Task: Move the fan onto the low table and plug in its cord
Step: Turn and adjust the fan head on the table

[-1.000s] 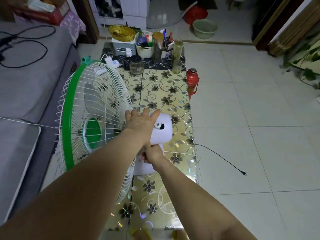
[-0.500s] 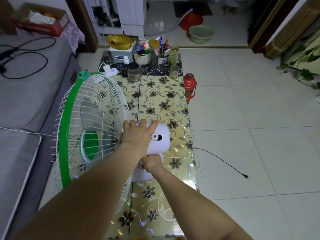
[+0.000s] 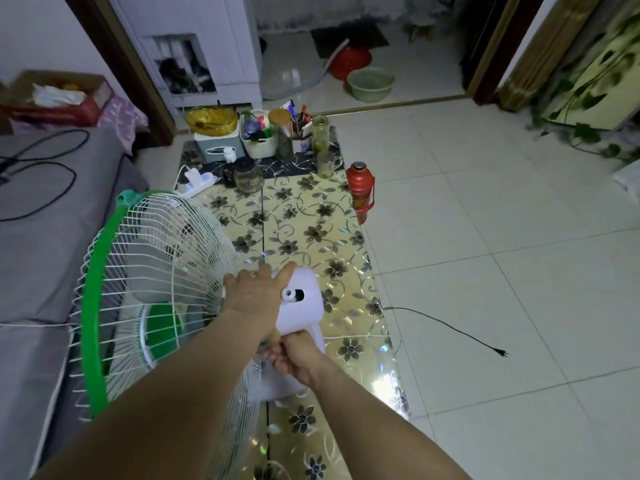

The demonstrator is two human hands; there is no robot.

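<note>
A white fan (image 3: 304, 306) with a green-rimmed wire cage (image 3: 100, 289) stands on the low table (image 3: 311, 230), which has a gold flower-patterned top. My left hand (image 3: 254, 292) lies flat over the top of the white motor housing. My right hand (image 3: 294, 356) grips the fan's neck just below the housing. The black cord (image 3: 446, 327) runs off the table's right edge across the floor tiles, and its plug (image 3: 502, 353) lies loose on the floor. A white power strip (image 3: 197, 183) sits at the table's far left.
Jars, a basket, a pen cup and a glass pot crowd the table's far end. A red thermos (image 3: 360, 188) stands on the floor by the table's right edge. A grey sofa (image 3: 38, 237) runs along the left. Basins sit beyond the doorway.
The fan has sunk slightly toward me in view as my head tilted up; both hands keep the same hold. The cord and plug lie in the same spot.
</note>
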